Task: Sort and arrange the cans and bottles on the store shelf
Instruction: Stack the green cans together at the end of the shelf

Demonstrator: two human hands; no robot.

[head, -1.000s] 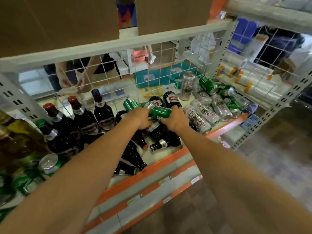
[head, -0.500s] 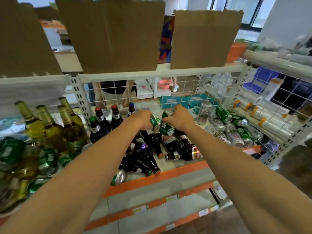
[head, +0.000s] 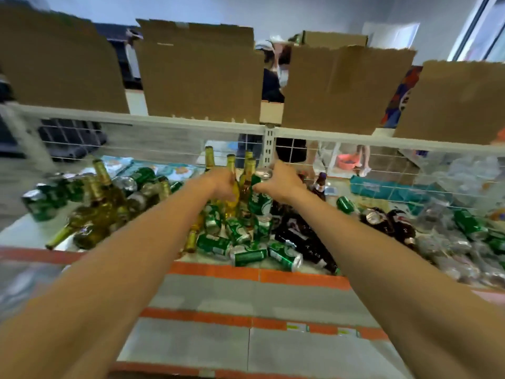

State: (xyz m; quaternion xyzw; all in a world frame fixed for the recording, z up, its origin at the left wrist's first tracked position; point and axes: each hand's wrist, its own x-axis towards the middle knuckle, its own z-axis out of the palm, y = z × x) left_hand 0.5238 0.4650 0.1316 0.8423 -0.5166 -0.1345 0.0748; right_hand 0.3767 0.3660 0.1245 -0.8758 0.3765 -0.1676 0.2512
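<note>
My right hand [head: 282, 184] grips an upright green can [head: 259, 201] above the shelf [head: 218, 269]. Just left of it, my left hand [head: 221, 184] is curled with its back to me, close to upright golden bottles [head: 232, 165]; what it holds is hidden. Below both hands lies a heap of green cans [head: 240, 242] on their sides. Yellow-green bottles [head: 103, 209] and more green cans lie tumbled at the left. Dark brown bottles [head: 306, 239] lie to the right of the heap.
A wire mesh back [head: 382, 165] closes the shelf behind, under a white rail. Cardboard sheets [head: 199, 72] stand on the level above. Blurred silver and green cans [head: 470, 225] fill the far right. A person [head: 273, 86] stands beyond the shelf.
Both hands have carried their green cans from above the dark bottles leftward to above the green can heap. My view has swung left and up; the left hand's can is no longer visible.
</note>
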